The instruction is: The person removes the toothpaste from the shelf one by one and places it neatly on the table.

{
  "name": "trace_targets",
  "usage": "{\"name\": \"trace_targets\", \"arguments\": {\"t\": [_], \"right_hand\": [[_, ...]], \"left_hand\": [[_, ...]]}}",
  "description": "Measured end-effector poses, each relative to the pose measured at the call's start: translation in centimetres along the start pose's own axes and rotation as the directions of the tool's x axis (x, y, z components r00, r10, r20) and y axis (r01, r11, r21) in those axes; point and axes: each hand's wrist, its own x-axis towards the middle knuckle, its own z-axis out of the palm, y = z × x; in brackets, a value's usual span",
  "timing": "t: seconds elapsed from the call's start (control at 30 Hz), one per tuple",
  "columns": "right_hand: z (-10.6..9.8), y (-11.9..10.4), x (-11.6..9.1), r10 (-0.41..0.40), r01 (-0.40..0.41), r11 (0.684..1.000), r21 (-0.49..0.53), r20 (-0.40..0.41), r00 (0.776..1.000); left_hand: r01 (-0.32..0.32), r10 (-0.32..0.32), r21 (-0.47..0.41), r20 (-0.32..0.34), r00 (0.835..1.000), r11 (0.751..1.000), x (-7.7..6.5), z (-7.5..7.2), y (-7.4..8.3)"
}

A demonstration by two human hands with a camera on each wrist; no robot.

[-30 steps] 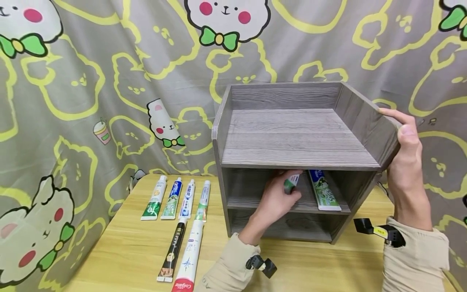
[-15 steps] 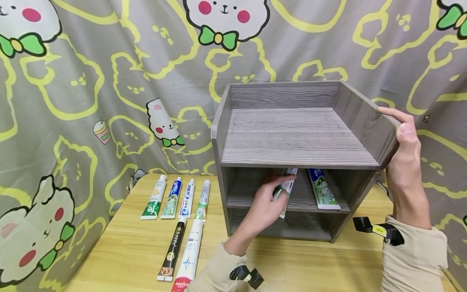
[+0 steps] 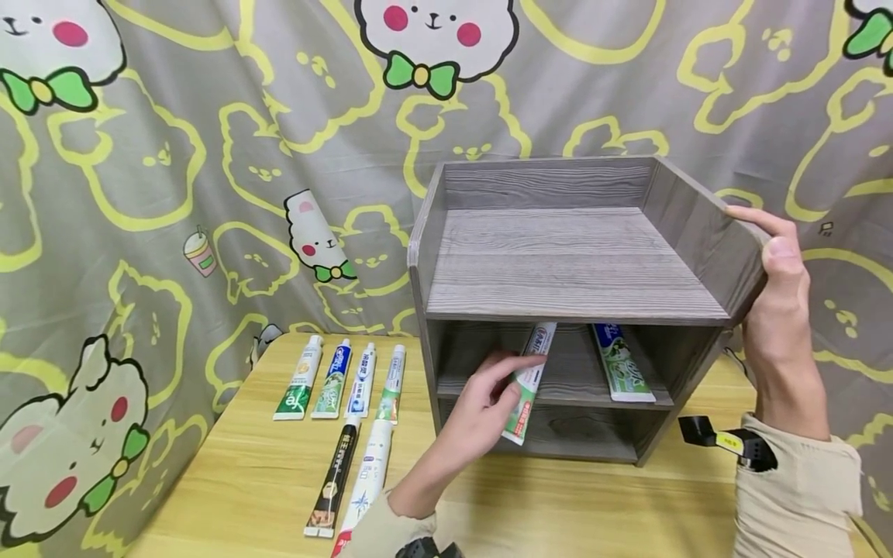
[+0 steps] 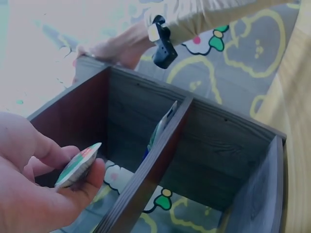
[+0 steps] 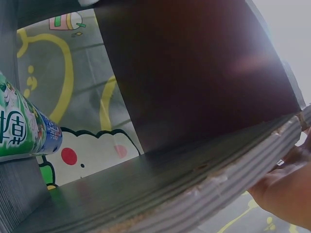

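My left hand (image 3: 477,407) pinches a white and green toothpaste tube (image 3: 529,391) between thumb and fingers, as the left wrist view shows. This tube slants at the front of the grey shelf unit's (image 3: 572,263) middle compartment, with its flat end sticking out past the board. To its right, a blue and green toothpaste tube (image 3: 623,364) lies on the middle board, apart from the hand. High on the unit's right side panel, my right hand (image 3: 781,310) holds the edge. Part of that hand (image 5: 284,187) shows behind the panel in the right wrist view.
Left of the unit, several toothpaste tubes lie on the wooden table (image 3: 230,480), among them a green and white tube (image 3: 298,380), a black tube (image 3: 332,480) and a white tube with a red end (image 3: 366,480). A patterned curtain (image 3: 279,155) hangs behind.
My left hand has drawn back to the front and left, bringing the held tube partly out of the middle compartment. My right hand stays on the side panel.
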Motion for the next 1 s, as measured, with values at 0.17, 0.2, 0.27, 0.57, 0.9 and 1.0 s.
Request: {"name": "trace_targets", "arguments": {"t": [0.17, 0.2, 0.27, 0.57, 0.9, 1.0], "right_hand": [[-0.1, 0.1, 0.0, 0.010, -0.010, 1.000, 0.002, -0.007, 1.000], [-0.1, 0.2, 0.0, 0.009, -0.009, 1.000, -0.001, -0.007, 1.000], [-0.1, 0.2, 0.0, 0.005, -0.005, 1.000, -0.007, -0.003, 1.000], [-0.2, 0.0, -0.1, -0.011, 0.012, 0.999, -0.031, 0.034, 0.999], [-0.1, 0.1, 0.1, -0.013, 0.013, 1.000, 0.007, -0.007, 1.000], [-0.1, 0.2, 0.0, -0.001, 0.002, 1.000, 0.020, -0.007, 1.000]], "left_hand": [[0.001, -0.001, -0.049, 0.017, 1.000, 0.999, -1.5, -0.8, -0.3], [0.006, -0.005, -0.058, 0.023, 1.000, 0.998, -1.8, -1.0, -0.3], [0.020, -0.017, -0.074, 0.042, 0.999, 0.997, -2.4, -1.5, -0.5], [0.102, -0.084, -0.138, 0.130, 0.988, 0.985, -6.2, -4.8, -1.4], [0.113, -0.094, -0.133, 0.143, 0.985, 0.985, -10.2, -9.8, -1.4], [0.163, -0.150, -0.110, 0.122, 0.981, 0.980, -10.9, -10.6, -1.2]]}}
